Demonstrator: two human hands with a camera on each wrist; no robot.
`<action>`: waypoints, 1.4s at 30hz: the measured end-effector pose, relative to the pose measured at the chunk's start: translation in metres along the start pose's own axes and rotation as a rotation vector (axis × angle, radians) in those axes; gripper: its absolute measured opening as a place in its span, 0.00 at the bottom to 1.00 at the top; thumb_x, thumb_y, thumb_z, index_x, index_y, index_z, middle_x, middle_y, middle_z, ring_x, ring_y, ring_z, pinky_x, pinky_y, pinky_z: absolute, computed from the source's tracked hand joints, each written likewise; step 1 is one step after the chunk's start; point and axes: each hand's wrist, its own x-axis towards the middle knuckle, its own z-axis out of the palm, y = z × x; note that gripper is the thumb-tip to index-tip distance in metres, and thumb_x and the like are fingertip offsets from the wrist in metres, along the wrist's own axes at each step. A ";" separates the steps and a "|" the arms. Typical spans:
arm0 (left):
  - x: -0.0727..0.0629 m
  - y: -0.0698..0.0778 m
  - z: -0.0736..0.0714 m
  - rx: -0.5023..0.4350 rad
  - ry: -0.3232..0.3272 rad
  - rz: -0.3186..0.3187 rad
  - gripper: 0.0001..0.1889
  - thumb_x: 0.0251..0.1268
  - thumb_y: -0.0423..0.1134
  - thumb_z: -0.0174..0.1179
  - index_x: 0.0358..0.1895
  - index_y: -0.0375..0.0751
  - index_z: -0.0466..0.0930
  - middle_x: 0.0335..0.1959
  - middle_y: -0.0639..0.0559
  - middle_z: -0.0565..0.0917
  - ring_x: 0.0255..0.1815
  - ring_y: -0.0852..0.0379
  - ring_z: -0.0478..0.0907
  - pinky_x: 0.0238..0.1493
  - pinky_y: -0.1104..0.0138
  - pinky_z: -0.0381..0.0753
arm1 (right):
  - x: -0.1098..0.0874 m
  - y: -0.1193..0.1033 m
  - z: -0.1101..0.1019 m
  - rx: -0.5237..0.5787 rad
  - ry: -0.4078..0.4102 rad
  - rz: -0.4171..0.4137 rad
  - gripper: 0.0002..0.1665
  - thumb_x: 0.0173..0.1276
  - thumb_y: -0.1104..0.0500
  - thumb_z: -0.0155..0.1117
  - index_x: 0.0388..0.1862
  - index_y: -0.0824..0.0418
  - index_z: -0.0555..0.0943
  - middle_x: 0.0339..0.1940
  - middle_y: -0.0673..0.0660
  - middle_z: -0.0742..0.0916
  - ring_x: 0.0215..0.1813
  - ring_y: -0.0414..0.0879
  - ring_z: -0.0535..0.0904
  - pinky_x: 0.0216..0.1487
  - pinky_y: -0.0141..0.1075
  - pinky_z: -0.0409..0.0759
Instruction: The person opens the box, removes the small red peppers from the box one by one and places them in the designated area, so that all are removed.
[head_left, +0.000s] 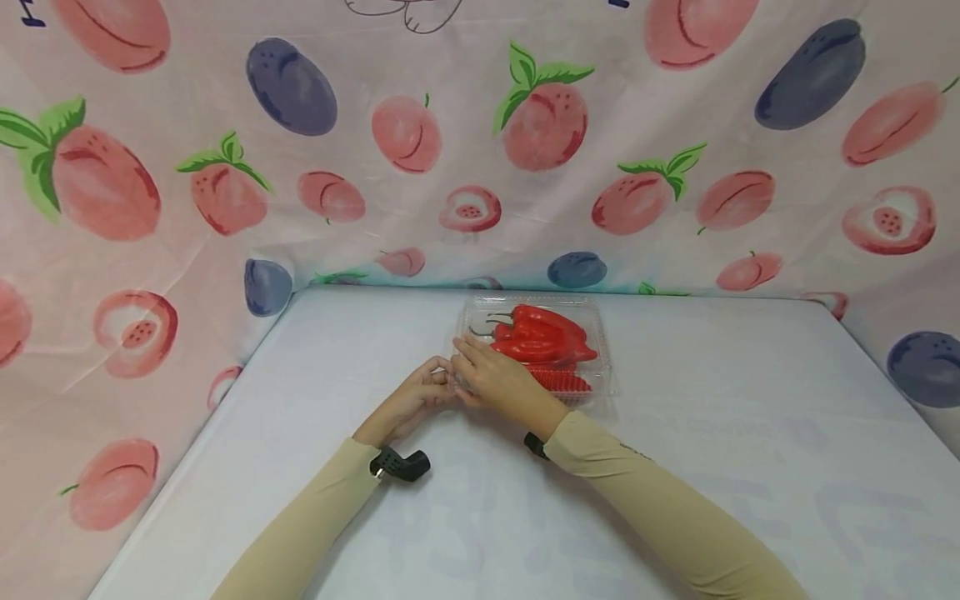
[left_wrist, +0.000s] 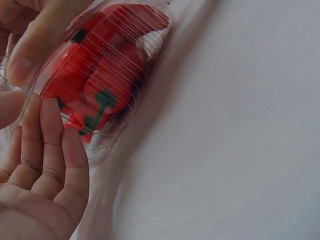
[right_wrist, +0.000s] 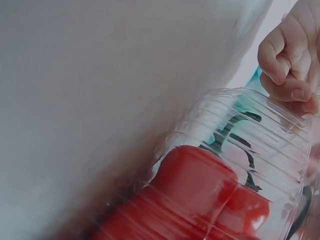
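Observation:
A clear plastic box (head_left: 604, 333) with ribbed walls stands on the white table, its lid lying over several red peppers (head_left: 543, 333) with dark green stems. At the box's left edge my left hand (head_left: 414, 400) pinches the rim between thumb and fingertips. The left wrist view shows these fingertips (left_wrist: 50, 112) up against the ribbed wall. My right hand (head_left: 495, 379) reaches across the front left corner and grips the same edge, close beside the left. In the right wrist view, red pepper flesh (right_wrist: 195, 175) and stems (right_wrist: 227, 127) show through the plastic.
The white tabletop (head_left: 712, 417) runs out on both sides of the box. A fruit-printed cloth (head_left: 465, 133) hangs behind the table and along its sides. A black wrist camera mount (head_left: 401, 464) sits on my left forearm, another (head_left: 536, 446) on my right.

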 end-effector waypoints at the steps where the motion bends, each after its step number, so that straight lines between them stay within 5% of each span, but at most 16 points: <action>1: 0.000 0.000 0.000 -0.001 -0.002 0.001 0.15 0.59 0.22 0.45 0.41 0.48 0.62 0.25 0.60 0.68 0.31 0.64 0.68 0.41 0.69 0.69 | 0.000 0.000 0.000 0.000 0.000 0.002 0.20 0.61 0.52 0.66 0.45 0.63 0.76 0.57 0.63 0.81 0.61 0.55 0.77 0.56 0.38 0.78; 25: 0.000 -0.004 -0.002 0.048 0.014 0.023 0.14 0.65 0.24 0.45 0.43 0.52 0.62 0.31 0.62 0.73 0.38 0.64 0.73 0.47 0.67 0.71 | 0.003 0.000 -0.002 0.035 0.008 0.023 0.19 0.59 0.52 0.67 0.44 0.63 0.76 0.57 0.62 0.82 0.61 0.54 0.77 0.55 0.38 0.79; 35: -0.004 -0.003 -0.005 0.002 -0.045 0.019 0.14 0.67 0.25 0.44 0.48 0.48 0.63 0.37 0.61 0.78 0.41 0.65 0.77 0.51 0.69 0.72 | 0.002 0.002 -0.006 0.021 -0.050 0.018 0.27 0.57 0.47 0.69 0.50 0.61 0.76 0.61 0.62 0.79 0.65 0.54 0.74 0.58 0.38 0.77; 42: -0.003 -0.002 -0.005 0.001 0.003 -0.019 0.08 0.70 0.29 0.43 0.47 0.45 0.66 0.35 0.61 0.82 0.41 0.65 0.80 0.50 0.71 0.77 | 0.000 0.004 -0.009 0.033 -0.040 0.008 0.30 0.60 0.47 0.67 0.56 0.63 0.75 0.61 0.62 0.79 0.65 0.54 0.73 0.63 0.41 0.73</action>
